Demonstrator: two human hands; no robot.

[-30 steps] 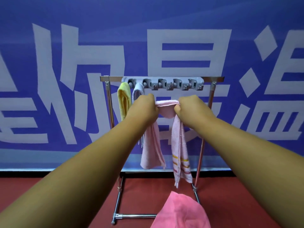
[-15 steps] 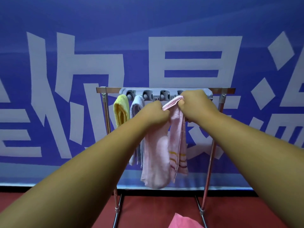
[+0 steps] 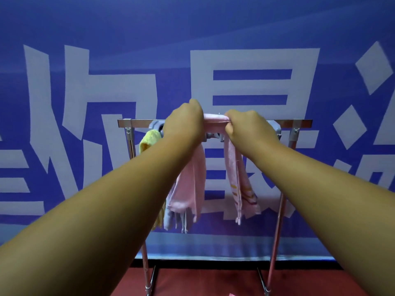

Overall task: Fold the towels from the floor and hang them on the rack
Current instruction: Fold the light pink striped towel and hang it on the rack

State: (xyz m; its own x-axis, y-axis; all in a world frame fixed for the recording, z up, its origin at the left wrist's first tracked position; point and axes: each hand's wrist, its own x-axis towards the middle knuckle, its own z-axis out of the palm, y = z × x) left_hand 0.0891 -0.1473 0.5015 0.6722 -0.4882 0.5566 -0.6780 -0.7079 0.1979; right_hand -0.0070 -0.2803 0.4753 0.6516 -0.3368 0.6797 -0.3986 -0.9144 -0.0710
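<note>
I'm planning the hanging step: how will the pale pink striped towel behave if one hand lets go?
The pale pink striped towel looks floppy: both ends hang limp below the left hand and right hand. It probably weighs little. Released, that side would likely slump or slide off the metal rack.

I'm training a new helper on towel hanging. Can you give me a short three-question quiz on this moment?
1. True or false: both hands grip the pink towel at the rack's top bar.
2. Which towel hangs nearest the rack's left post: A yellow, B pink, C grey?
3. Fill in: the pink towel's two ends hang ____ the bar.

Key: 1 true: left hand, right hand. 2 A: yellow towel. 3 below.
</note>
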